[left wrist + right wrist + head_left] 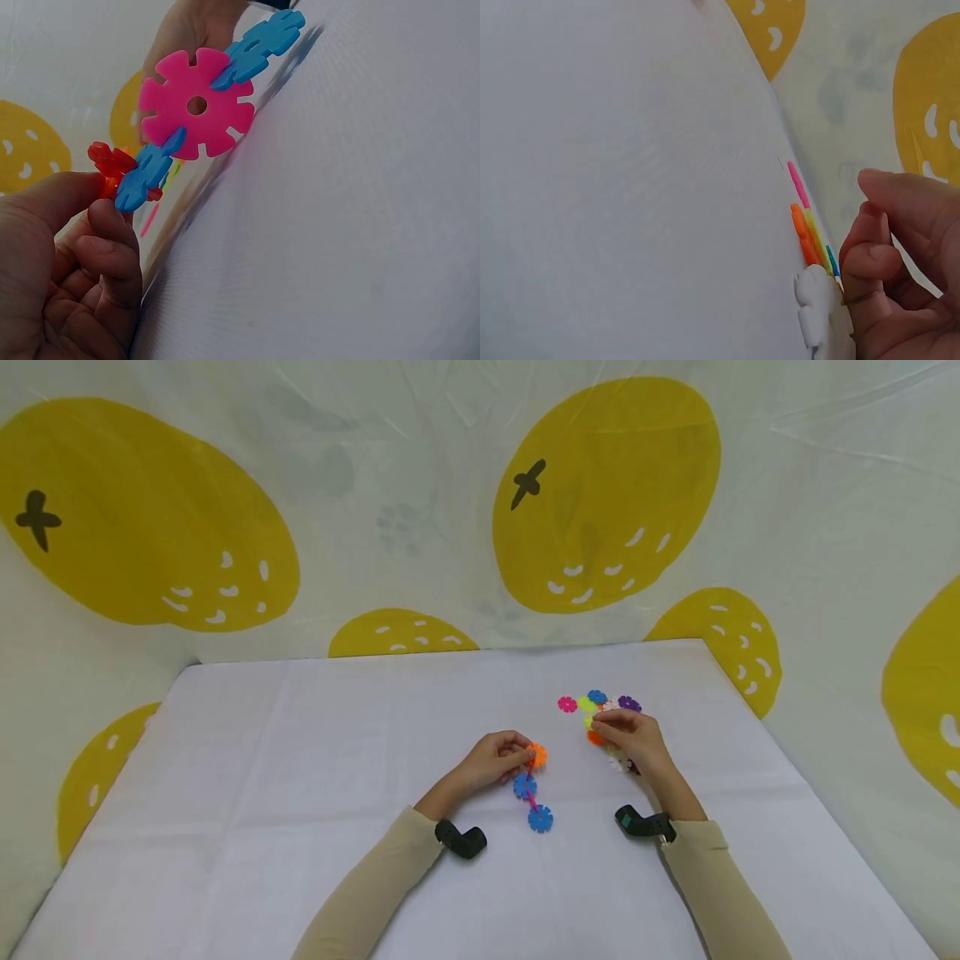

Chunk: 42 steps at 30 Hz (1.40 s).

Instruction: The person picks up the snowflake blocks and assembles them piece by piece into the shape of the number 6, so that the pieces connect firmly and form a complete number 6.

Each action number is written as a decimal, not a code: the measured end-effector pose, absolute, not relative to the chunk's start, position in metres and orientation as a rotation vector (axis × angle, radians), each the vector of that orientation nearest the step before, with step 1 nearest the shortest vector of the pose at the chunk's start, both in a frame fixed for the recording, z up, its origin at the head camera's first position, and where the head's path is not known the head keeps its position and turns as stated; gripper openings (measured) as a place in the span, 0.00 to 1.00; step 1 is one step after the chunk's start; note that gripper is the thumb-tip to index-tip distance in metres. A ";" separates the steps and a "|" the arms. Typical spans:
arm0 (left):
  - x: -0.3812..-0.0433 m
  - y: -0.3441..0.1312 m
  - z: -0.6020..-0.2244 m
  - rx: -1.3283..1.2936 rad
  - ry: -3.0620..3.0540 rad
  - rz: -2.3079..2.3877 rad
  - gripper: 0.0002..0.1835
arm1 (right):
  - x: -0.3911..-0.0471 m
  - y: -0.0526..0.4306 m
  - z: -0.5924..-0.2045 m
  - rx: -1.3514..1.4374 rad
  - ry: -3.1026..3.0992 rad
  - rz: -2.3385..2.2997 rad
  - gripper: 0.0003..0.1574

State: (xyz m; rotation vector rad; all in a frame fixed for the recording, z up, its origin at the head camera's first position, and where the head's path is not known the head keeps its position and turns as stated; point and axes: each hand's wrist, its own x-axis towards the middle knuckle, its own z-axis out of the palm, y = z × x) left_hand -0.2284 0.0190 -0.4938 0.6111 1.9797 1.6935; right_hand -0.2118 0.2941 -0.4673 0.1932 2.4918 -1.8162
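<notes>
My left hand point(497, 758) pinches one end of a chain of interlocking snowflake discs. At its fingertips is an orange disc point(537, 755). A red disc point(112, 160) comes after it, followed by a blue disc point(524, 787), a pink disc point(176, 90) and another blue disc point(540, 818) at the free end, which hangs toward me. Over a small pile of loose discs, my right hand point(633, 737) has its thumb and forefinger slightly apart; no disc shows between them. Closest to those fingertips in the head view are a yellow disc point(588, 723) and an orange loose disc point(595, 737).
Around the right hand lie a pink loose disc point(567, 704), a blue loose disc point(597, 696), a purple disc point(630, 703) and a white disc point(619, 762), partly covered by the hand. A white cloth covers the table point(300, 793); a patterned curtain point(420, 527) stands behind it.
</notes>
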 end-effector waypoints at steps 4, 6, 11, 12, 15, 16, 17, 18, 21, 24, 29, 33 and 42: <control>-0.228 0.021 -0.495 0.630 1.968 1.694 0.13 | -0.210 0.297 -0.469 0.213 2.597 -1.744 0.27; -0.228 0.022 -0.494 0.635 1.964 1.692 0.13 | -0.209 0.298 -0.469 0.208 2.634 -1.704 0.27; -0.227 0.023 -0.493 0.632 1.975 1.682 0.13 | -0.211 0.298 -0.470 0.179 2.721 -1.567 0.27; -0.227 0.023 -0.493 0.634 1.975 1.679 0.13 | -0.212 0.297 -0.471 0.174 2.738 -1.539 0.27; -0.227 0.023 -0.492 0.636 1.964 1.680 0.14 | -0.214 0.297 -0.472 0.190 2.777 -1.456 0.27; -0.227 0.024 -0.492 0.633 1.961 1.681 0.14 | -0.215 0.297 -0.472 0.202 2.784 -1.433 0.28; -0.227 0.024 -0.492 0.628 1.958 1.682 0.14 | -0.215 0.297 -0.472 0.216 2.793 -1.410 0.28; -0.226 0.024 -0.492 0.622 1.959 1.680 0.14 | -0.216 0.297 -0.472 0.228 2.798 -1.393 0.28; -0.226 0.025 -0.491 0.606 1.962 1.678 0.14 | -0.217 0.297 -0.472 0.260 2.810 -1.354 0.27; -0.226 0.024 -0.491 0.606 1.968 1.673 0.14 | -0.217 0.296 -0.471 0.261 2.815 -1.347 0.27; -0.227 0.023 -0.490 0.619 1.968 1.675 0.14 | -0.217 0.294 -0.469 0.279 2.789 -1.384 0.28; -0.227 0.021 -0.490 0.626 1.971 1.684 0.13 | -0.219 0.294 -0.470 0.292 2.778 -1.414 0.28; -0.228 0.018 -0.493 0.612 1.962 1.706 0.13 | -0.222 0.293 -0.472 0.226 2.790 -1.481 0.24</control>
